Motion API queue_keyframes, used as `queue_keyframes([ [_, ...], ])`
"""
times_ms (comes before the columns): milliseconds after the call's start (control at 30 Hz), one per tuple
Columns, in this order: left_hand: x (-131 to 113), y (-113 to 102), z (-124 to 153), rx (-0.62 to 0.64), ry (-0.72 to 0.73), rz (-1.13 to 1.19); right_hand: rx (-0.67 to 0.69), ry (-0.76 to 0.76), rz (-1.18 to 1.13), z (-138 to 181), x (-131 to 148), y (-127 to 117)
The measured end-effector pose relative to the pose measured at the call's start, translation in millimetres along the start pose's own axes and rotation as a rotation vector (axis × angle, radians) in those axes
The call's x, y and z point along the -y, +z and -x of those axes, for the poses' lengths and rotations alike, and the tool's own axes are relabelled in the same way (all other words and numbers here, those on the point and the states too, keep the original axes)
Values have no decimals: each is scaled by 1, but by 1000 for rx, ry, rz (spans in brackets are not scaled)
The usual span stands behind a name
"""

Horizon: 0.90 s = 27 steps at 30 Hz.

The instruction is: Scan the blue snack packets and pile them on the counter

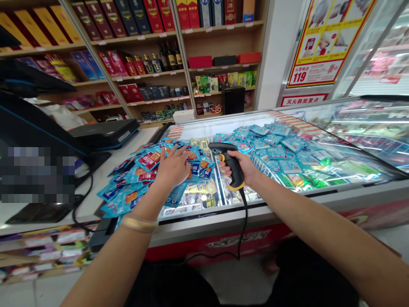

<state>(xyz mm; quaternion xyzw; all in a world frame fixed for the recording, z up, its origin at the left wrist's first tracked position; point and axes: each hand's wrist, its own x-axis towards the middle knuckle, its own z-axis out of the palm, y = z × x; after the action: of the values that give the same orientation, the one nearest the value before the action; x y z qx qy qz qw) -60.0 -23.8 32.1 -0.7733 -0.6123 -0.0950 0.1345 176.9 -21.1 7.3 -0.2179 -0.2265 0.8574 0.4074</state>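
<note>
My right hand [240,167] is wrapped round the grip of a black and yellow barcode scanner [235,172], its head pointing left above the freezer's glass top. A black cable hangs from the scanner's base. Fingers spread, my left hand [172,167] rests on a heap of blue snack packets [128,194], some with red or orange panels. This heap lies partly on the glass and reaches the counter edge at left. To the right of the scanner is another spread of blue packets [271,143].
The chest freezer [271,209] stretches across in front of me, with frozen goods under its glass. At left, a dark checkout screen [35,128] and a black flat device [107,132] stand on the white counter [92,179]. Shelves [134,38] of boxes and bottles line the back.
</note>
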Motion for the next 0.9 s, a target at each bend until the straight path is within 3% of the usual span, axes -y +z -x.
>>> queue_keyframes([
  [167,-27,-5,-9,-125,57,90,38,-96,41,28,25,-13],
  [300,-74,-1,-28,-133,124,231,-15,-205,59,65,60,-43],
  [433,-138,9,-46,-10,146,376,-92,-284,63,99,89,-75],
  [600,-205,23,-57,176,4,436,-180,-327,1,118,101,-95],
  [733,-227,31,-60,196,-94,427,-215,-318,-50,116,99,-97],
  [900,-226,32,-61,204,-125,466,-246,-310,-32,112,97,-93],
])
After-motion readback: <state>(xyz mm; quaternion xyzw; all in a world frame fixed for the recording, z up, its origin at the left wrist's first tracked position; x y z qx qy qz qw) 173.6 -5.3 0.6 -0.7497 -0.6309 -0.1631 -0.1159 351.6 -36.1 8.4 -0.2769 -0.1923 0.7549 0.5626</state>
